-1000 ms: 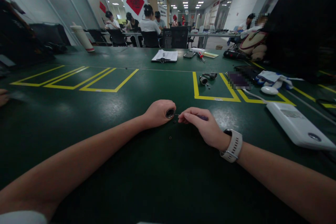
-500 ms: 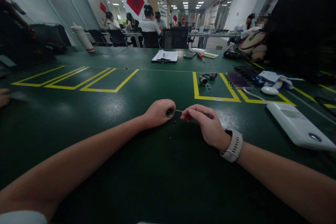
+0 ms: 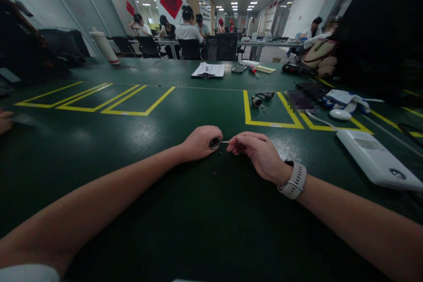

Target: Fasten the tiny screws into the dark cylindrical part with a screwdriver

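Note:
My left hand (image 3: 200, 142) is closed around a round, hollow metal part (image 3: 214, 143), its open end facing me. Pinched in the fingers of my right hand (image 3: 259, 154) is a thin screwdriver (image 3: 224, 142). Its shaft points left and meets the metal part's right side; the exact contact of the tip is hidden. My fingers cover most of its handle. On the green table just below lie two tiny dark rings, perhaps nuts: one ring (image 3: 220, 153) close under the metal part, the other ring (image 3: 214, 173) nearer to me.
More metal parts (image 3: 257, 101) lie inside a yellow taped frame (image 3: 274, 124). To the right are a white power bank (image 3: 376, 158) and gloves (image 3: 345, 99). A clipboard (image 3: 207, 70) and a red screwdriver (image 3: 254, 71) are farther back. Another person's hand (image 3: 5, 120) shows at the left edge.
My right hand has turned slightly, and the purple handle end that showed behind the fingers is now mostly out of sight. My left hand keeps its hold on the metal part.

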### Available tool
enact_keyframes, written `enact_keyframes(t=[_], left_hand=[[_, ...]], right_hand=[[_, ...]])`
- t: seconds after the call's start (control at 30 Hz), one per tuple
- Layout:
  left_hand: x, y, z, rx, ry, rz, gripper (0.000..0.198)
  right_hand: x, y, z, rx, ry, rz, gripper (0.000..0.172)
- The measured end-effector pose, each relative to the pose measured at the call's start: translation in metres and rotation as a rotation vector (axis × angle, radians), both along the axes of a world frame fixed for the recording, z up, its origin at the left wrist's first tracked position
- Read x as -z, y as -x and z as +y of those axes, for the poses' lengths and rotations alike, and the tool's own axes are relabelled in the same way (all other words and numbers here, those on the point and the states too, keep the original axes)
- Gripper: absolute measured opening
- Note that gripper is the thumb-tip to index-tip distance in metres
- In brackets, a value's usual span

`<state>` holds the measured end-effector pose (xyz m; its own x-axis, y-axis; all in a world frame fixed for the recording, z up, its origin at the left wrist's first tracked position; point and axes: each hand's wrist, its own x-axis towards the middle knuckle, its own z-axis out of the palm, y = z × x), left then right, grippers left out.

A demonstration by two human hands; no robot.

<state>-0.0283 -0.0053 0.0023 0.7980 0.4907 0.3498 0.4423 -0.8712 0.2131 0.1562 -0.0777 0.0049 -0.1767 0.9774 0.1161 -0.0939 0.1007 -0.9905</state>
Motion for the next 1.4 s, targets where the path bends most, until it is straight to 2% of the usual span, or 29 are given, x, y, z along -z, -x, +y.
enact_keyframes(t=[0.33,0.73,1.4], left_hand=[[-0.0007,-0.0003,0.0006,-0.014,0.012,0.014,0.006],[-0.0010,0.0001,-0.0009,0.015,-0.014,0.003,0.007],[-0.0025,0.0012,-0.0013,-0.029,0.084,-0.072,0.004]], right_hand=[[-0.0025,0.0039,-0.0068,0.005,-0.059,-0.011,0.016],[-0.0001,0.0027,-0.0006,-0.028,0.097,0.136,0.019],[0.0007,0.0009,0.0002,-0.011,0.084,0.204,0.021]])
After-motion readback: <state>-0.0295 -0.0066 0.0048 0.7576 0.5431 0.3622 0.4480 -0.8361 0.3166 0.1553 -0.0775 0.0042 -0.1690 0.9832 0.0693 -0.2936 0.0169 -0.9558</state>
